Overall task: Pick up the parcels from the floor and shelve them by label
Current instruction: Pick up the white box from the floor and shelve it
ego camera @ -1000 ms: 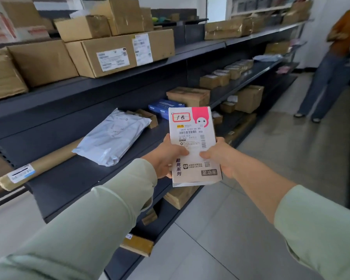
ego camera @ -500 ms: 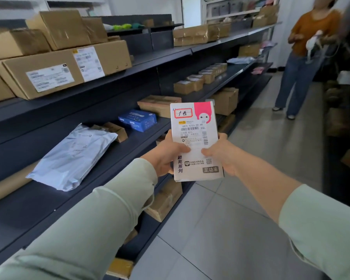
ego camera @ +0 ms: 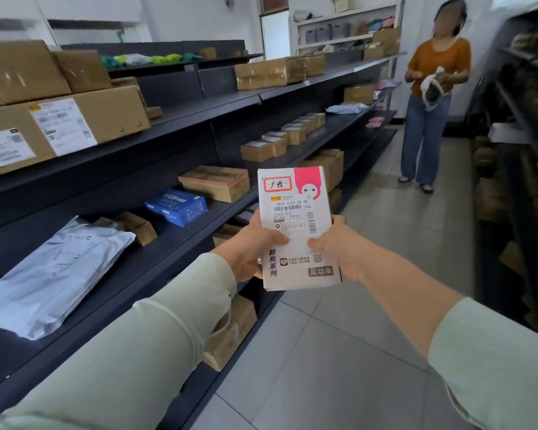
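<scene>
I hold a flat white parcel (ego camera: 295, 209) upright in front of me, label side facing me. It has a pink corner, a barcode label and a red-framed handwritten sticker at the top left. My left hand (ego camera: 251, 249) grips its left edge, thumb on the front. My right hand (ego camera: 336, 246) grips the right edge the same way. The parcel hangs over the aisle, just right of the dark shelf rack (ego camera: 180, 125).
On the middle shelf lie a grey poly bag (ego camera: 53, 274), a blue box (ego camera: 177, 206) and a taped brown box (ego camera: 215, 181). Large cardboard boxes (ego camera: 75, 119) fill the top shelf. A person in an orange top (ego camera: 432, 97) stands down the tiled aisle. Another rack (ego camera: 522, 150) lines the right.
My view has moved forward along the aisle and turned right; the shelf items slid left. The parcel stays held in both hands, at the same height.
</scene>
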